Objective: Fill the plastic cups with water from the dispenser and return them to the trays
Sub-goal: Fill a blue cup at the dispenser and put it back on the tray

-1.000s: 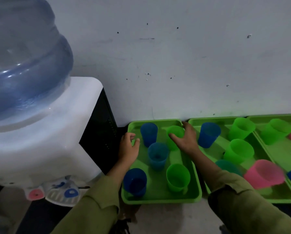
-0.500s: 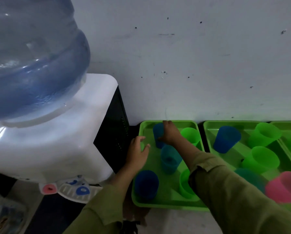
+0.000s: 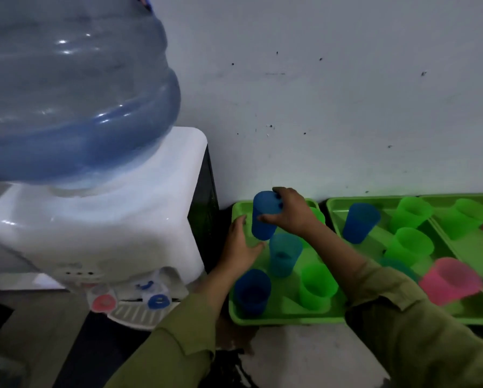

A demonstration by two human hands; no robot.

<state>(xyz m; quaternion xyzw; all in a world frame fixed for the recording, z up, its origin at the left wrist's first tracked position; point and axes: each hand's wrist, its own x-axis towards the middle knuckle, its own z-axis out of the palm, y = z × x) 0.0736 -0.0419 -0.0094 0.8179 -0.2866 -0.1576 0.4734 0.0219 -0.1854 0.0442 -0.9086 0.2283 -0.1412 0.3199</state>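
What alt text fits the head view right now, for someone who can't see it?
The right hand lifts a blue cup off the nearest green tray, and the open left hand waits just below it. A white water dispenser stands to the left.

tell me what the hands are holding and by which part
The right hand grips a blue cup by its upper side wall near the rim. The left hand holds nothing.

Three green trays [image 3: 287, 320] show, the rightmost only partly. Blue cups [image 3: 264, 215]: four whole, one more at the right edge. One teal cup [image 3: 283, 254] shows clearly. Green cups [image 3: 317, 285]: five. Pink cups [image 3: 450, 281]: two. One water dispenser [image 3: 100, 219], with two taps. Two hands [image 3: 290, 211].
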